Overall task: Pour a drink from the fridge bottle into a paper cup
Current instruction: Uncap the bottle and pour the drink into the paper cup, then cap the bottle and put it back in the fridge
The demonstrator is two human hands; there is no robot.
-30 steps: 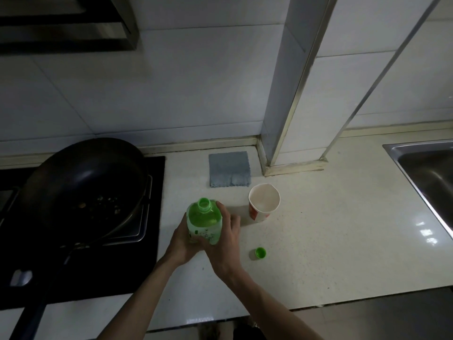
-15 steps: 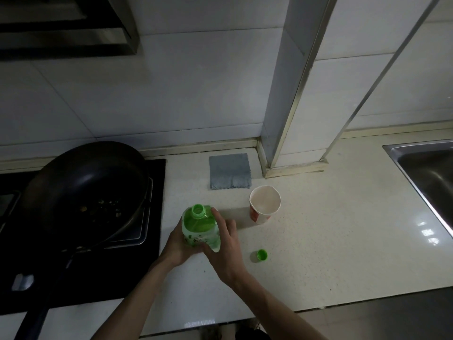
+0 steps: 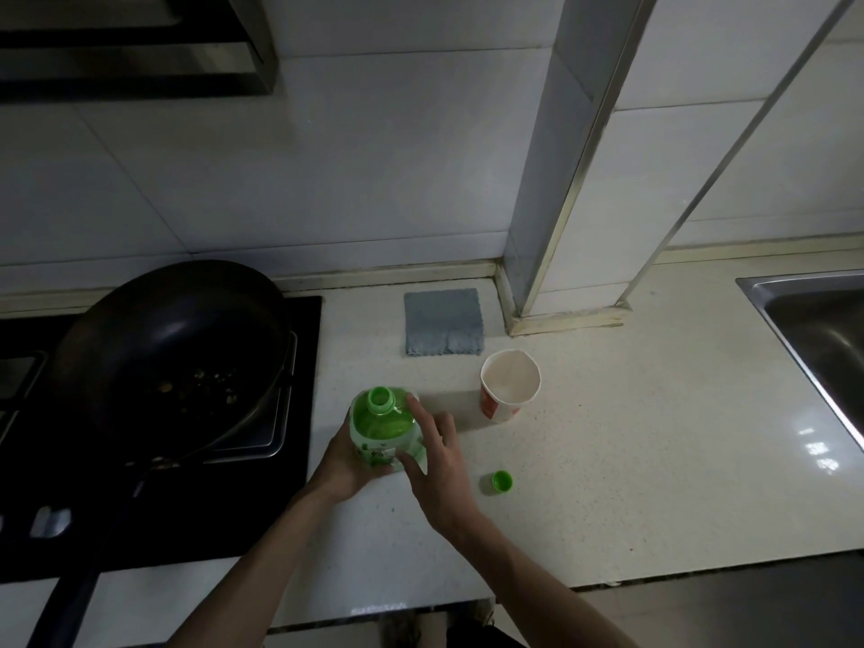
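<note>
Bottle [image 3: 385, 430] is standing upright, cap off, neck pointing up, with the paper cup [image 3: 509, 385] sitting just to its right and slightly beyond. Left hand [image 3: 348, 463] is wrapping the bottle's body; right hand [image 3: 437, 460] is resting spread fingers against its near side, nearer the cup. Green cap [image 3: 502, 481] is lying apart on the counter [image 3: 631, 460].

Pretty clearly a home kitchen: a black wok [image 3: 173, 348] with leftover food bits is sitting on a gas hob [image 3: 299, 367], and a range hood [image 3: 135, 44] is hanging over it. White wall tiles [image 3: 374, 170] are running behind a pale speckled tabletop [image 3: 631, 437], a steel sink [image 3: 823, 329] is showing at the right edge, and a grey dishcloth [image 3: 443, 321] is lying by the wall.
</note>
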